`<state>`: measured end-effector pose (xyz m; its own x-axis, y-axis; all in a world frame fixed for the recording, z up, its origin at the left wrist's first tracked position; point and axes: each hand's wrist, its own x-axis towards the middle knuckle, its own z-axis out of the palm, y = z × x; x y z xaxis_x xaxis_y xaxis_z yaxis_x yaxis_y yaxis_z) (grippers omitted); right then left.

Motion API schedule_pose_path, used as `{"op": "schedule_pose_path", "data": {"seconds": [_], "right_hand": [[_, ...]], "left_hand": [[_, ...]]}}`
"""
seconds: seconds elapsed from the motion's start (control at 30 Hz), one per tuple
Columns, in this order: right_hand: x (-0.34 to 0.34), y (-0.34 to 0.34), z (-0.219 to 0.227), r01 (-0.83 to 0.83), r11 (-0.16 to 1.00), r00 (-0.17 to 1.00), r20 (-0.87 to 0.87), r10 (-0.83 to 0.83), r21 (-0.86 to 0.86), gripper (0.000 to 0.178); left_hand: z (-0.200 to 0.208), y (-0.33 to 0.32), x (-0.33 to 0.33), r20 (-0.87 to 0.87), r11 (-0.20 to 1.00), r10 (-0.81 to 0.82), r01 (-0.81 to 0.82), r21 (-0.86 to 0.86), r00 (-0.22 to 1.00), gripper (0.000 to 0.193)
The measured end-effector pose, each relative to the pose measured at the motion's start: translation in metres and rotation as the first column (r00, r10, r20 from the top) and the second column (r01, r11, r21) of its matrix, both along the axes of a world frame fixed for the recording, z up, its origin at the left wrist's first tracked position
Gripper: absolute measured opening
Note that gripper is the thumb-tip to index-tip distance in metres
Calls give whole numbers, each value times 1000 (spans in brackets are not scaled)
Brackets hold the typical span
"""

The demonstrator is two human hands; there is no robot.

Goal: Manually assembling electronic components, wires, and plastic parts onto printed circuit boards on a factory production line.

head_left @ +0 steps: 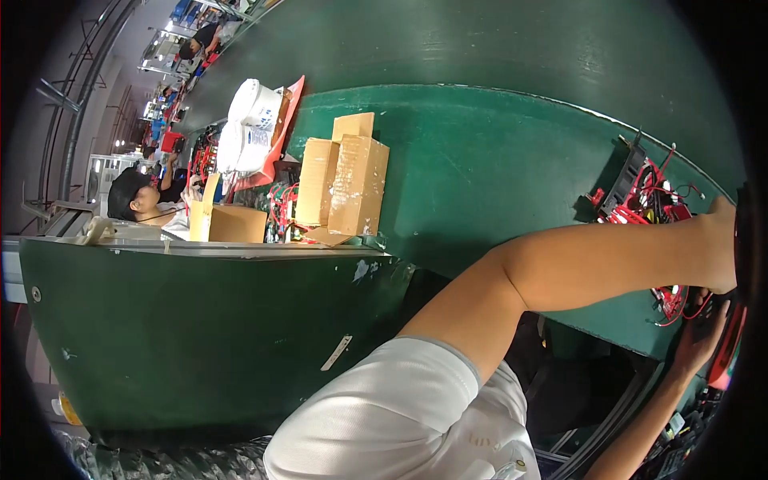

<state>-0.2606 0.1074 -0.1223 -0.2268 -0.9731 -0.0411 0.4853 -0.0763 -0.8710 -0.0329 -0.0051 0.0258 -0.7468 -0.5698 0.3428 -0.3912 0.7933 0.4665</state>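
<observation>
My left arm reaches across to the right edge of the view, with my left hand (722, 248) beside a dark thing at the rim. Its fingers are hidden there, so its grip does not show. Below it, my right hand (699, 346) is closed around a black part (707, 317), whose kind I cannot make out. A bundle of red and black wires with connectors (646, 196) lies on the green bench by my left wrist, next to a long black housing (624, 178). More red wires (670, 302) show below my forearm.
Open cardboard boxes (360, 184) stand on the green bench (480, 160) to the left. Beyond are white buckets (256, 104) on a red-orange sheet (292, 112). A co-worker in a dark cap (128, 192) sits at far left, near another opened carton (232, 222). A green panel (200, 328) hangs at front left.
</observation>
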Motion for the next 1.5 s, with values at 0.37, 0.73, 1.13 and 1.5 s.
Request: {"op": "schedule_pose_path", "data": {"seconds": [0.37,0.73,1.13,1.5], "right_hand": [[-8,6,-3,19,996,1000,0,-19,82,46],[-18,14,1,-22,1000,1000,5,22,10,45],[86,-10,61,100,994,988,118,-103,34,34],[81,-9,54,68,998,963,260,-68,6,35]], "left_hand": [[3,-6,12,-34,995,31,-27,98,999,15],[-24,-15,-27,52,986,-164,163,30,985,31],[2,-32,23,108,986,-152,143,86,982,18],[-7,-4,-7,169,987,-144,130,92,975,17]]}}
